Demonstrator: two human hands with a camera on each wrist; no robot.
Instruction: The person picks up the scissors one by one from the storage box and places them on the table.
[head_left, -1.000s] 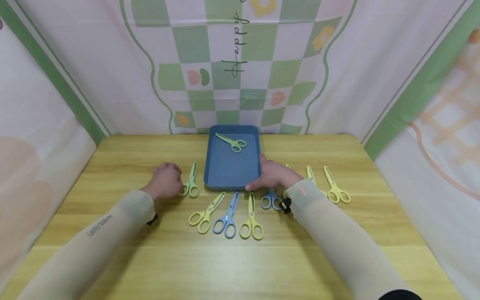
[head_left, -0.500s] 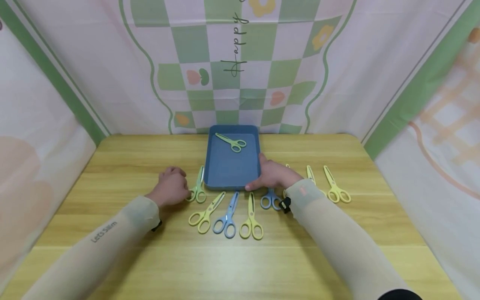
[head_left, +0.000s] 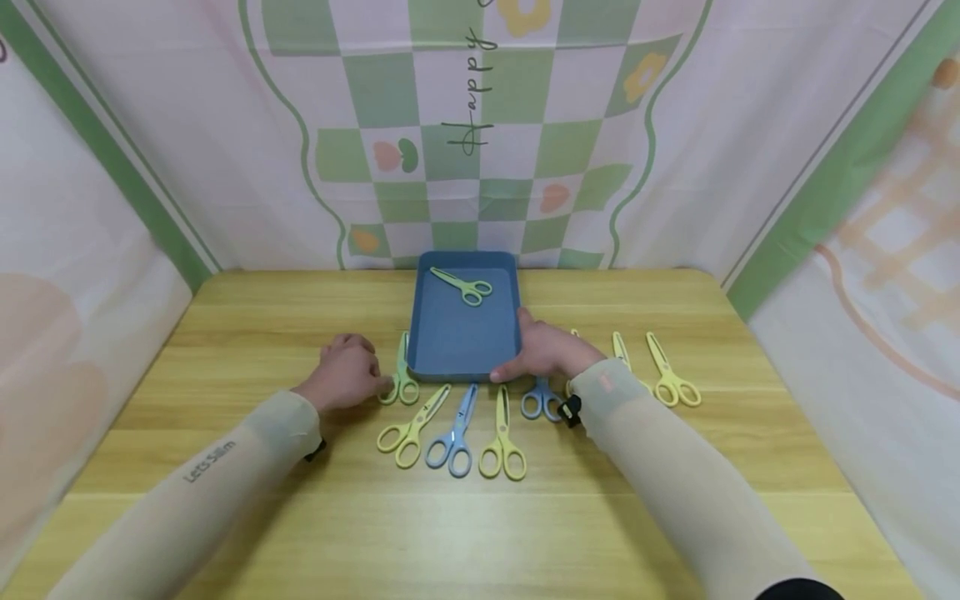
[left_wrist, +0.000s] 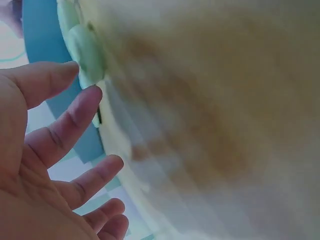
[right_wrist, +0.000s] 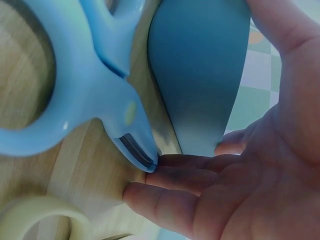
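Near the tray's left side, my left hand touches a handle loop of green scissors. In the left wrist view the thumb and forefinger tips lie against the scissors' green handle, while the other fingers spread loosely. A blue rectangular tray holds another pair of green scissors. My right hand rests at the tray's front right corner, thumb at the front and fingers along the side. The right wrist view shows its fingers straight, beside blue scissors that it partly covers.
In front of the tray lie yellow scissors, blue scissors and more yellow scissors. Several yellow scissors lie to the right, some partly hidden by my right arm. A patterned curtain hangs behind the wooden table.
My left hand has moved right, and the green scissors beside it have slid right to the tray's left edge. My right hand and the tray have stayed in place.
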